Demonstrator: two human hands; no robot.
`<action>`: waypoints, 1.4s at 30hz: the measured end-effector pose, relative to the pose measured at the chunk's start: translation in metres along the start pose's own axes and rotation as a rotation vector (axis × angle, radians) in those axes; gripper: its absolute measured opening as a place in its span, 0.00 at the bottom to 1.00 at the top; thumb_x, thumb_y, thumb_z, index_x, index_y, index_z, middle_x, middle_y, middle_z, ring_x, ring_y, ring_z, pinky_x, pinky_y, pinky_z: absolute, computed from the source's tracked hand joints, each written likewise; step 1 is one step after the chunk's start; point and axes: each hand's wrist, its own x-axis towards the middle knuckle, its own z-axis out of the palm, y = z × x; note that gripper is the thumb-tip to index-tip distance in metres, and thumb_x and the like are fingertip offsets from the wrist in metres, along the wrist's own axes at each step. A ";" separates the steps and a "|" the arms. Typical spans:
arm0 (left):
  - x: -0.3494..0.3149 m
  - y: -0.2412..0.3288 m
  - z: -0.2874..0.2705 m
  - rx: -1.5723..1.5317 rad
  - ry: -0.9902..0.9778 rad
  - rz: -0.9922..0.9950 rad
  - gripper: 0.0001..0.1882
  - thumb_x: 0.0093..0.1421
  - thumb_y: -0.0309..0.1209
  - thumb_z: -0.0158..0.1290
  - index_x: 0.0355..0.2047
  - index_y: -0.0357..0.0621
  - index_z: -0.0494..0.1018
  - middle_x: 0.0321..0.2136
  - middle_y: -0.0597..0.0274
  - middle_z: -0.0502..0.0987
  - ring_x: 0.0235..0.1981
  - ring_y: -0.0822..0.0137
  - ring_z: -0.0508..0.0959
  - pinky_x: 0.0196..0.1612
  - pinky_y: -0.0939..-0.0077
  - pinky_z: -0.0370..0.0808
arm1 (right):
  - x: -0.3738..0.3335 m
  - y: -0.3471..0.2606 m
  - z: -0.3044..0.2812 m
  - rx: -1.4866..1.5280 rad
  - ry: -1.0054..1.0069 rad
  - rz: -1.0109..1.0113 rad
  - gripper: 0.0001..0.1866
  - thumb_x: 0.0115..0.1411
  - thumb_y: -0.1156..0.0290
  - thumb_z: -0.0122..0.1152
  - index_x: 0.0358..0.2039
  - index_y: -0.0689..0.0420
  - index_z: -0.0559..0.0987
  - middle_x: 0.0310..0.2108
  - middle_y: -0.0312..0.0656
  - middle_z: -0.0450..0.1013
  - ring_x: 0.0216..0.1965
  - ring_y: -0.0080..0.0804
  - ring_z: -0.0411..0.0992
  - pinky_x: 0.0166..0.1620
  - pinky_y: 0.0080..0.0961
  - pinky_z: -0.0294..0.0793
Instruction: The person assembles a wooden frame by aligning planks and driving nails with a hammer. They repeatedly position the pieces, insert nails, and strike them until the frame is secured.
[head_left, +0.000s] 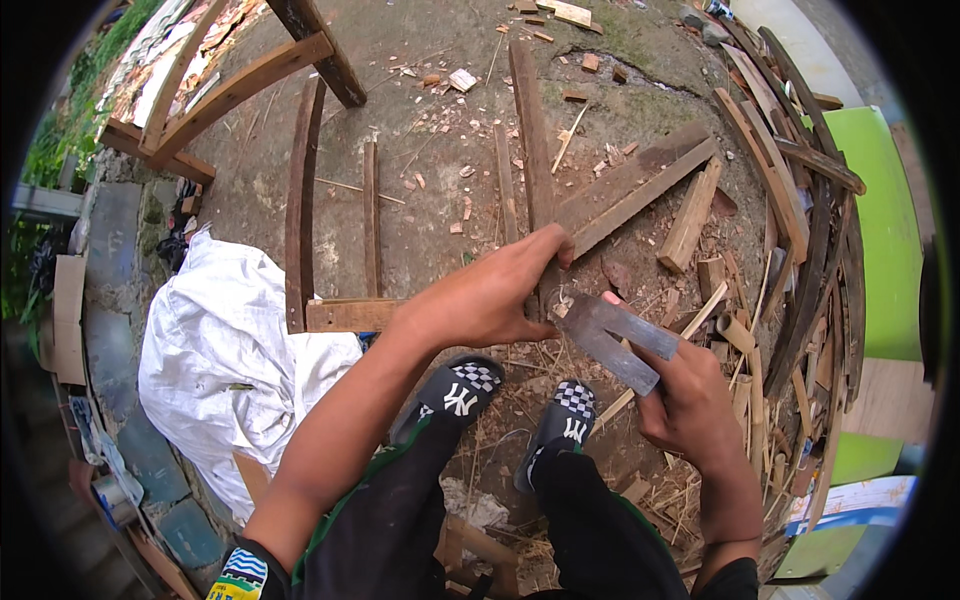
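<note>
A ladder-like wooden frame (303, 205) lies on the ground in front of my feet, made of long dark bars and shorter crosspieces. My left hand (500, 285) grips its near right corner, fingers over the long bar (530, 130) and thumb nearer me. Closed at the right of that corner, my right hand (690, 400) holds a forked grey metal tool (615, 340). Two flat prongs point toward the lower right, and their joined end is close to my left fingertips. Any handle is hidden by the hand. Beyond the corner, a wide plank (640, 185) slants away to the right.
A white sack (225, 350) bulges at the left, beside a block edging (115, 245). Another wooden frame (240, 90) stands at the far left. Curved timber (825, 270) and scraps are heaped at the right, by green panels (890, 220). A short block (690, 220) lies nearby.
</note>
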 end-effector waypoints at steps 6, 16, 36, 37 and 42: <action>0.000 -0.001 0.002 -0.007 0.039 0.007 0.40 0.49 0.28 0.72 0.57 0.39 0.60 0.51 0.42 0.73 0.56 0.41 0.75 0.57 0.55 0.74 | 0.000 0.006 0.011 0.100 0.275 -0.252 0.32 0.60 0.76 0.66 0.66 0.54 0.74 0.32 0.49 0.76 0.27 0.48 0.77 0.31 0.42 0.77; -0.002 -0.003 0.006 -0.014 0.064 -0.043 0.40 0.47 0.24 0.72 0.57 0.42 0.60 0.51 0.49 0.75 0.56 0.49 0.78 0.55 0.60 0.76 | 0.004 0.001 0.004 0.095 0.239 -0.177 0.34 0.58 0.76 0.67 0.66 0.54 0.73 0.33 0.49 0.77 0.26 0.49 0.77 0.30 0.42 0.77; -0.003 0.000 0.006 -0.023 0.054 -0.048 0.43 0.48 0.25 0.72 0.60 0.40 0.58 0.52 0.49 0.75 0.56 0.51 0.78 0.59 0.61 0.74 | -0.001 0.007 0.006 0.058 0.218 -0.152 0.28 0.61 0.76 0.65 0.63 0.60 0.75 0.48 0.51 0.80 0.32 0.49 0.81 0.33 0.38 0.81; -0.003 -0.001 0.006 -0.020 0.055 -0.044 0.44 0.48 0.25 0.73 0.60 0.40 0.58 0.52 0.48 0.75 0.56 0.51 0.78 0.59 0.61 0.74 | -0.001 0.008 0.008 0.076 0.248 -0.193 0.28 0.61 0.75 0.66 0.63 0.60 0.75 0.51 0.52 0.79 0.33 0.49 0.81 0.33 0.37 0.81; 0.000 0.000 0.005 -0.061 0.054 -0.023 0.43 0.48 0.28 0.73 0.57 0.42 0.54 0.49 0.45 0.74 0.53 0.37 0.77 0.54 0.52 0.75 | -0.003 0.010 0.018 -0.012 0.041 -0.016 0.33 0.62 0.73 0.66 0.68 0.50 0.72 0.33 0.48 0.78 0.24 0.47 0.77 0.29 0.39 0.78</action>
